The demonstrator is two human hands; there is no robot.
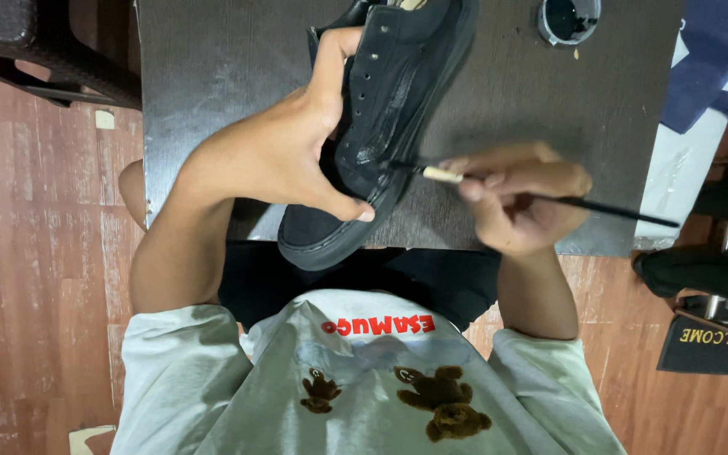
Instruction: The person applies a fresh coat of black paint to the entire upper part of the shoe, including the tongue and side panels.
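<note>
shoe (pixel 397 109), black, is tilting over the dark table (pixel 212 84), gripped by the left hand (pixel 284 152) with thumb on its sole. right hand (pixel 520 198) is pinching a thin brush (pixel 549 200), its tip touching the shoe's side. paint pot (pixel 568 18) is sitting beyond the right hand.

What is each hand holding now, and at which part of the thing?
The left hand grips the black shoe around its side. The right hand pinches the thin brush near its pale ferrule.
</note>
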